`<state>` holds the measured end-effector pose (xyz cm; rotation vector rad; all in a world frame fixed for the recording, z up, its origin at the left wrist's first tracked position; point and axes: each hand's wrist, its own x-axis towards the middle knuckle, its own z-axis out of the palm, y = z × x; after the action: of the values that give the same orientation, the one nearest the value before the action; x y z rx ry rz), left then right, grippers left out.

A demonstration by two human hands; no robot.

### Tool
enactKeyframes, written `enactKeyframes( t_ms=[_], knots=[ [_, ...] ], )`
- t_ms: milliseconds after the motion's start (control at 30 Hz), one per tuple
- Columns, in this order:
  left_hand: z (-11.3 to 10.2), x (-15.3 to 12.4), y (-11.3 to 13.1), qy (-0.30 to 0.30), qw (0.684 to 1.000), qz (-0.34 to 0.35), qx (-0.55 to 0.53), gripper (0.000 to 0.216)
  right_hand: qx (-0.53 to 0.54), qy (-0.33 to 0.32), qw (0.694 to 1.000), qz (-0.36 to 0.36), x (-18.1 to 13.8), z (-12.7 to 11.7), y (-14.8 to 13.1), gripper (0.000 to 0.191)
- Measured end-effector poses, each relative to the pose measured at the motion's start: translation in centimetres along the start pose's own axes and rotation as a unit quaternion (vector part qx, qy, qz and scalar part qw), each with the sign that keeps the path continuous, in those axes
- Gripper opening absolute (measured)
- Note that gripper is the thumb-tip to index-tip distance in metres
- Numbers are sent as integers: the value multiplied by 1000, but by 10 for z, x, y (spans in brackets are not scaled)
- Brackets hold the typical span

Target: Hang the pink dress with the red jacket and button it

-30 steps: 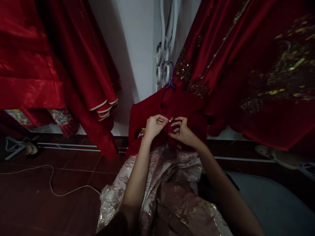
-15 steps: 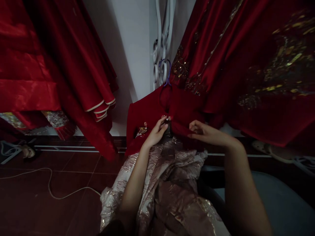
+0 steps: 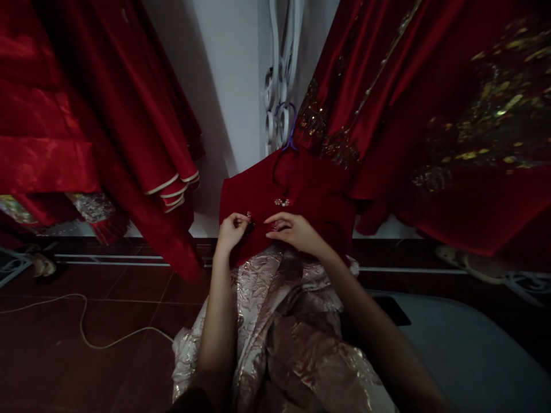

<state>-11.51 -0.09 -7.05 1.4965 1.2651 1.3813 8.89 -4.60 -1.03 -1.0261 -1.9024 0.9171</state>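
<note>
Dark red jacket (image 3: 318, 189) hangs facing us from a purple hanger (image 3: 291, 133). Below the hanger, one jewelled clasp (image 3: 282, 202) glints on the chest. Lower and left of the hanger, a second clasp (image 3: 249, 217) is pinched between left hand (image 3: 231, 230) and right hand (image 3: 293, 230).

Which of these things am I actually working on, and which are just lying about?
In hand:
- left hand, pinching the small clasp
- right hand, on the red jacket
- purple hanger
- brocade skirt under the jacket

Lying about:
- white cable
- hanging red gowns
- embroidered gown
- white scrollwork
</note>
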Motion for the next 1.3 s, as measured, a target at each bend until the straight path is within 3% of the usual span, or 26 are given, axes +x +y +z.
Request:
enactKeyframes(
  t_ms=[100, 233, 533, 667, 833, 1133, 1300],
  knots=[
    [7, 0, -2, 10, 1000, -10, -10, 15, -59, 68, 996, -3, 17, 22, 18, 34],
    [9, -2, 5, 4, 996, -49, -69, 18, -100, 117, 988, -17, 30, 34, 29, 36],
    [3, -10, 23, -42, 985, -77, -149, 34, -158, 100, 980, -63, 44, 44, 49, 41],
    [9, -7, 16, -10, 988, -74, -136, 36, -211, 98, 969, -81, 48, 49, 53, 44],
    [16, 0, -1, 30, 997, -24, -60, 28, -252, 95, 961, -63, 50, 51, 48, 45],
    [15, -1, -1, 20, 1000, 1, -24, 27, -171, 105, 978, -66, 47, 48, 50, 41],
    [15, -2, -5, 20, 1000, 8, -4, 27, -186, 129, 971, -82, 48, 48, 49, 37]
  ],
)
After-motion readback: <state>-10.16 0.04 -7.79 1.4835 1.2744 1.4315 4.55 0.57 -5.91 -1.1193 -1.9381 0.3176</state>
